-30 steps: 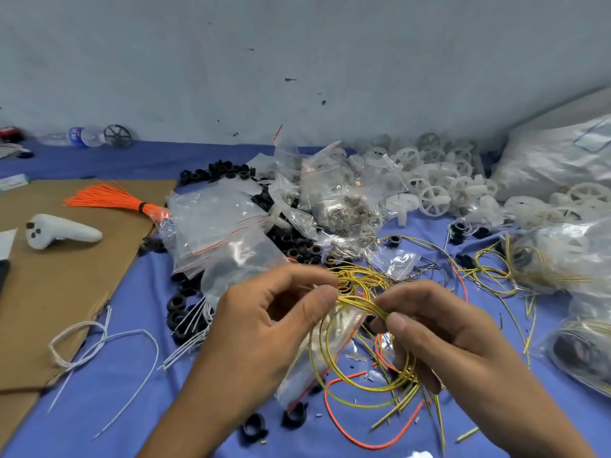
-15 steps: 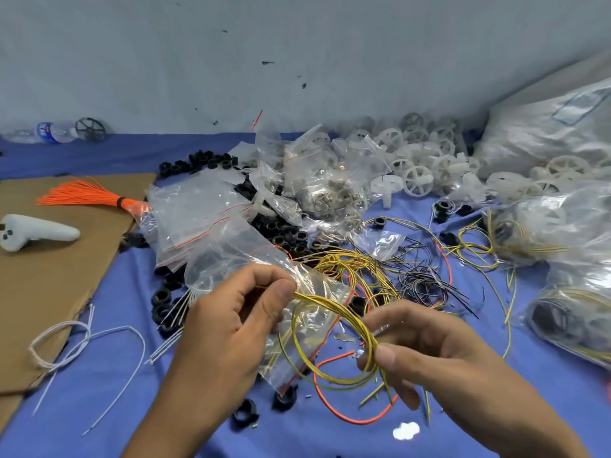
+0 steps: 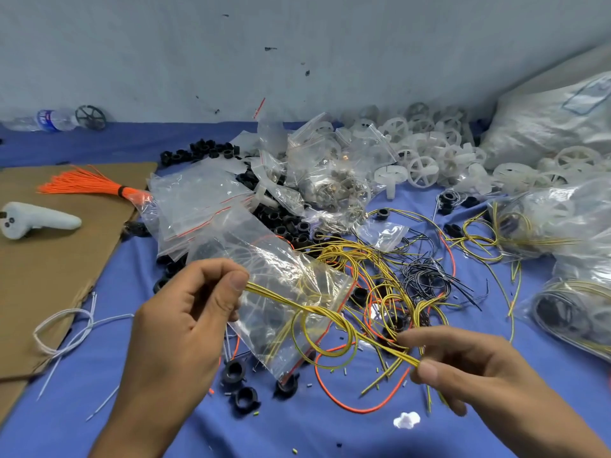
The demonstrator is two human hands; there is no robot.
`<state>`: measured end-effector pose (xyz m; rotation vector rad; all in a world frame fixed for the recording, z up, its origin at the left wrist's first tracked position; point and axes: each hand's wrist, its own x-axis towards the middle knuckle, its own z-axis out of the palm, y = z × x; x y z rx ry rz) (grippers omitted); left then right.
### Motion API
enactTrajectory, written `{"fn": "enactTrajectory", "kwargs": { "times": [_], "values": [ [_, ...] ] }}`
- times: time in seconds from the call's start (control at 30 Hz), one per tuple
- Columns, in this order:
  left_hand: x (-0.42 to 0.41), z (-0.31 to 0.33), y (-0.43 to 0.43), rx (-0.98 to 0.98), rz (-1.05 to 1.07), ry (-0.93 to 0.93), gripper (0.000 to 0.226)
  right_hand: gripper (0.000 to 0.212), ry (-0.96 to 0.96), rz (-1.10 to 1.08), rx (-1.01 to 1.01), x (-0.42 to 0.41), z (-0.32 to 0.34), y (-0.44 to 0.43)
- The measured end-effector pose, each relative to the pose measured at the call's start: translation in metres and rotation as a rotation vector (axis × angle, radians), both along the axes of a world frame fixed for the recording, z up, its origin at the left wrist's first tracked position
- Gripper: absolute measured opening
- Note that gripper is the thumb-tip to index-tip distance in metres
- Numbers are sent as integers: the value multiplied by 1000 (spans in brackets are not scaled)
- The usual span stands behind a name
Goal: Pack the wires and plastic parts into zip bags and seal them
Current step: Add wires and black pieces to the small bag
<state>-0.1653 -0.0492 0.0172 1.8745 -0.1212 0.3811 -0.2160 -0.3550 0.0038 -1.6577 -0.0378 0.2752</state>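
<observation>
A bundle of yellow wires [image 3: 325, 320], knotted into a loop in its middle, stretches between my two hands. My left hand [image 3: 185, 319] pinches one end between thumb and forefinger, together with a clear zip bag [image 3: 281, 292] with a red seal strip that hangs behind the wires. My right hand [image 3: 463, 368] pinches the other end low at the right. More loose yellow, orange and black wires [image 3: 426, 279] lie tangled on the blue cloth behind. Black plastic rings [image 3: 244, 398] lie below the bag.
A pile of empty zip bags [image 3: 198, 200] and black rings sits centre left. White plastic wheels [image 3: 423, 166] heap at the back right, filled bags [image 3: 562, 219] at the right. Brown cardboard [image 3: 49, 259] on the left bears an orange wire tassel [image 3: 89, 186] and a white controller [image 3: 36, 219].
My hands have pulled apart, drawing the coiled yellow wires into a tight knotted loop. My right hand moved down and right; the view shifted left.
</observation>
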Motion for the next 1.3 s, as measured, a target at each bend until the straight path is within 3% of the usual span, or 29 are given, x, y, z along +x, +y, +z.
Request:
{"fn": "enactTrajectory", "kwargs": {
  "times": [0.07,0.2,0.33,0.4,0.53,0.57,0.63,0.73,0.87,0.93,1.0,1.1,1.17,1.27,1.3],
  "values": [
    [-5,-1,-6,-10,-23,11,24,33,41,30,-47,-4,2,-5],
    [-17,-8,-33,-85,-97,10,16,38,45,152,-129,-12,1,-1],
    [-23,-23,-55,-92,-183,69,19,26,-15,85,-127,-18,0,10],
    [-24,-37,-57,33,-167,61,27,21,-21,16,-148,-20,-3,-2],
    [-19,-69,-57,570,-98,-36,75,28,60,-170,-212,-26,-17,-35],
    [-16,-75,-57,665,-83,-60,80,28,80,-169,-223,-26,-21,-37],
    [-9,-80,-56,751,-37,-104,66,19,104,-138,-265,-22,-26,-36],
    [-3,-74,-52,720,6,-131,41,28,63,-19,-388,-8,-29,-17],
    [-17,-64,-55,739,-164,-169,39,27,-48,144,-501,20,-27,32],
    [-25,-59,-56,686,-262,-180,38,25,-35,159,-379,31,-26,62],
    [-29,-52,-53,612,-313,-166,39,35,21,158,-178,35,-29,90],
    [-29,-38,-42,554,-310,-173,39,23,76,52,118,35,-37,113],
    [-31,-30,-36,530,-323,-161,39,31,61,95,231,34,-30,130],
    [-36,-18,-31,478,-333,-185,39,42,-17,116,91,18,-37,151],
    [-36,-15,-30,497,-322,-210,41,41,43,-46,-49,21,-20,156]
  ]
}}
